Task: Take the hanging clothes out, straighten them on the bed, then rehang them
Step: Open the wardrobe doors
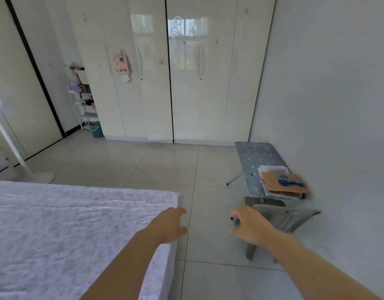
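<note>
Wardrobe (pixel 186 87) closed, contents hidden, beyond the bed (pixel 56 224).

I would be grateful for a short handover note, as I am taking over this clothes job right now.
Left hand: open, empty, over the edge of the bed near its corner.
Right hand: fingers loosely curled, apparently empty, in front of a grey stool.
Wardrobe: straight ahead, doors closed. No clothes in view, none on the bed.
Done: nothing that shows.
Left: open the wardrobe, take the hanging clothes out, straighten them on the bed, rehang them.
</note>
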A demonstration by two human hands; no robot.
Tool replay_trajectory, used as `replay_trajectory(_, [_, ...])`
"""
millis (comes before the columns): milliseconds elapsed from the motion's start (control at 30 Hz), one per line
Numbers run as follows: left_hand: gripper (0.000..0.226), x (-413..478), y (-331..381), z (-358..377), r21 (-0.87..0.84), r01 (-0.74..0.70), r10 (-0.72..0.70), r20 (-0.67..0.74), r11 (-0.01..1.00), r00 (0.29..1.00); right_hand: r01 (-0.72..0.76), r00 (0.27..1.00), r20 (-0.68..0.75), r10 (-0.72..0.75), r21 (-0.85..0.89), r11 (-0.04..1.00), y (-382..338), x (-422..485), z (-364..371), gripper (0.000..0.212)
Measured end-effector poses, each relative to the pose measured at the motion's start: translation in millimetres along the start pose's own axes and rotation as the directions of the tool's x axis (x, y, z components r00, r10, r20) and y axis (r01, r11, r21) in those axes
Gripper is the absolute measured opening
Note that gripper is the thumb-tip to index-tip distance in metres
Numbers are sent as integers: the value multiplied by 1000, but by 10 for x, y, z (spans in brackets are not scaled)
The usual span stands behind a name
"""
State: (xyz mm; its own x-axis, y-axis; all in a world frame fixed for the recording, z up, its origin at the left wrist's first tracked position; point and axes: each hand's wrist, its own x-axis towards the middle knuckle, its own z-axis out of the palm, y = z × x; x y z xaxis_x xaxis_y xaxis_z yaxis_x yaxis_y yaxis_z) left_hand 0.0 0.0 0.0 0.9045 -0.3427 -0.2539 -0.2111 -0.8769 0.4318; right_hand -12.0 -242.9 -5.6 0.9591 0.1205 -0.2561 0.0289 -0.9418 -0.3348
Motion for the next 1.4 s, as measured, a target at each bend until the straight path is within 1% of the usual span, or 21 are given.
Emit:
replay_trajectory(67, [58, 320, -63, -46, -14, -21, 20, -23, 1000, 1000, 19, 999, -41, -19, 13, 1000, 85, 299, -68, 46])
replay_trajectory(133, [58, 669, -146, -130, 3, -24, 24, -34, 1000, 999, 8, 998, -63, -7, 18, 1000, 149, 628, -146, 47])
replay_trajectory(267, [58, 1430, -281, -418, -16, -4, 4, -20, 1000, 1000, -43, 997, -57, 45, 23, 999, 243, 1341, -429, 48])
replay_trajectory(433, [57, 2401, -390, -827, 3, -12, 12, -59, 1000, 998, -79, 993, -86, 85, 67, 995, 321, 2199, -754, 50])
replay_trajectory(567, [58, 3111, -408, -954, 24, -1, 0, 8, 1000, 1000, -106, 992, -49, 113, 113, 988, 490, 2819, -939, 52])
replay_trajectory(667, [58, 3689, -402, -1093, 39, 21, -22, 21, 999, 1000, -102, 993, -53, 109, 113, 988, 663, 3382, -1131, 51])
replay_trajectory(833, [58, 4767, -335, -1400, 47, 47, -47, -16, 998, 999, -71, 995, -65, 77, 82, 994, 1057, 4461, -1516, 48])
replay_trajectory(933, [59, 5355, -235, -1698, 44, 81, -80, -14, 996, 997, -60, 996, -52, 66, 108, 992, 1240, 5055, -1885, 49])
replay_trajectory(1100, [59, 6301, -132, -2180, 51, 100, -96, -68, 994, 993, -8, 997, -72, 15, 101, 995, 1470, 5995, -2409, 48])
replay_trajectory(1233, [60, 6953, -161, -2411, 54, 124, -122, -50, 991, 991, 12, 999, -33, -9, 85, 996, 1547, 6657, -2566, 49])
replay_trajectory(1333, [59, 7457, -261, -2543, 46, 111, -108, -55, 993, 993, 24, 999, -33, -22, 71, 997, 1593, 7185, -2661, 49])
replay_trajectory(1400, [59, 7864, -372, -2607, 46, 98, -97, -23, 994, 995, 20, 1000, -25, -18, 72, 997, 1629, 7618, -2707, 50])
